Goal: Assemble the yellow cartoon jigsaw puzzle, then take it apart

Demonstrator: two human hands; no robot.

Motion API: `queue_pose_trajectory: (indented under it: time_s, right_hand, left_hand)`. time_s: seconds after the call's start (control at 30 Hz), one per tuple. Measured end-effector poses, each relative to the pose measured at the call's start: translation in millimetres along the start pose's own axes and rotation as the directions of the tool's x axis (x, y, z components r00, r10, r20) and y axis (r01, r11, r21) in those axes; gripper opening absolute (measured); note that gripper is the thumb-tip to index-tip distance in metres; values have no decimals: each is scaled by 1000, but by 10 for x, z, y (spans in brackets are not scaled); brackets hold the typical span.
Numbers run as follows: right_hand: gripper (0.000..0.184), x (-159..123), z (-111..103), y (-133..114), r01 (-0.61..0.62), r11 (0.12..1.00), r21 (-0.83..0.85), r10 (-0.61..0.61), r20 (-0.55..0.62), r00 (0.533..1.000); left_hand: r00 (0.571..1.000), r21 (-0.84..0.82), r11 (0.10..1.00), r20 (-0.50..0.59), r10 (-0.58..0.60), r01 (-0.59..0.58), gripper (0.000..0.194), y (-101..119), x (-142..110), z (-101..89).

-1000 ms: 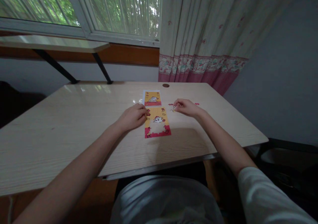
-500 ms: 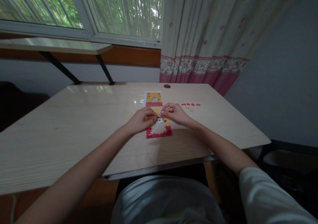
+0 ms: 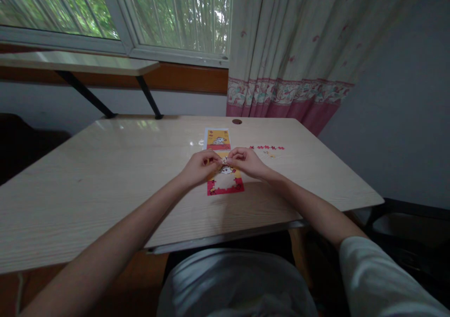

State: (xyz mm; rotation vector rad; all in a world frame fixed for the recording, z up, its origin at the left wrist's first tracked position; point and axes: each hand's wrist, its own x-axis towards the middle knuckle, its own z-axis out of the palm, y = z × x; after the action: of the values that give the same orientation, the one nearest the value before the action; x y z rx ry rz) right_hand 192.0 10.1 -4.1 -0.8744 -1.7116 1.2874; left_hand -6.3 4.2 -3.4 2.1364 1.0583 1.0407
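Puzzle (image 3: pixel 228 170), partly assembled, lies flat on the pale wood-grain desk (image 3: pixel 105 185), near the front edge, its yellow and red border framing a bare gap low in the middle. Through the head camera I see the right hand (image 3: pixel 246 161) pinching a small white piece (image 3: pixel 225 160) over the upper part of the puzzle. Fingertips of the left hand (image 3: pixel 201 168) meet it there, fingers curled; I cannot tell whether they grip or only steady. Whether the piece touches the puzzle is hidden from me.

Just beyond lies a matching picture card (image 3: pixel 218 140). To the right, I make out a row of red pieces (image 3: pixel 270 147) with a few pale pieces (image 3: pixel 269 154) below them. A round hole (image 3: pixel 236 121) sits near the desk's far edge. A raised shelf (image 3: pixel 87 63) on black brackets (image 3: pixel 149 96) stands at the left. Behind, a barred window (image 3: pixel 179 19) shows green foliage, beside a floral curtain (image 3: pixel 281 40) with a pink hem and a dim grey wall (image 3: pixel 397 106).
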Motion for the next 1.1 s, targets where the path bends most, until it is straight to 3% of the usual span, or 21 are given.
queue_pose_trajectory:
  time_s: [0.27, 0.53, 0.7, 0.77, 0.87, 0.97, 1.1]
  right_hand:
    - [26, 13, -12, 19, 27, 1000, -13, -26, 17, 1000]
    - [24, 17, 7, 58, -17, 998, -56, 19, 36, 999]
    - [23, 37, -122, 37, 45, 981, -191, -45, 3, 999]
    - [22, 39, -286, -6, 84, 938, -337, -102, -37, 994]
    - [20, 24, -612, -60, 65, 765, -641, -114, -36, 993]
    - [14, -3, -903, -51, -21, 589, -808, -36, -53, 998]
    - [12, -22, -1081, 20, -90, 473, -877, 104, -46, 993]
  left_hand:
    - [993, -79, 991, -36, -109, 106, 18, -25, -1, 37]
    - [996, -30, 996, 34, -78, 79, 16, -28, -1, 16]
    - [997, -6, 998, 49, -55, 55, 16, -10, -8, 4]
    - [997, 15, 998, 47, -54, 53, 15, 5, -13, -9]
    - [999, 50, 998, 25, -47, 45, 15, 20, -20, -32]
    - [999, 75, 996, 6, -54, 54, 15, 14, -23, -53]
    - [998, 95, 994, -5, -59, 59, 15, -9, -20, -65]
